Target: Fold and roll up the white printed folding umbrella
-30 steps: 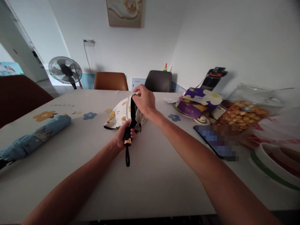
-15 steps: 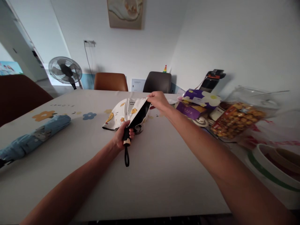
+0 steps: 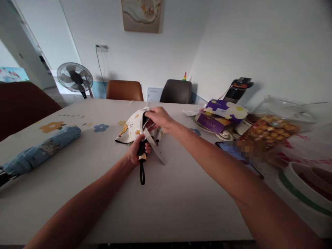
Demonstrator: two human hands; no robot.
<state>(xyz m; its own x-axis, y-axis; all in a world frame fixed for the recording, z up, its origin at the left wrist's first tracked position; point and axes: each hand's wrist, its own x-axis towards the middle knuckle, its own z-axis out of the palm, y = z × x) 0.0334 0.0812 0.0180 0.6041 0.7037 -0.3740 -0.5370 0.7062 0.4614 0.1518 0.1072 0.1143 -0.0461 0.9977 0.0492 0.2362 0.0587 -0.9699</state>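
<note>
The white umbrella is over the middle of the table, half folded, with little yellow pictures on it. The left hand has its fingers wrapped tight around the black handle. A black loop hangs from the end. The right hand touches the top of the cloth with bent fingers; some tips are hidden, so one cannot tell if they pinch. A pale strip sticks out below it. A blue umbrella lies on the left.
</note>
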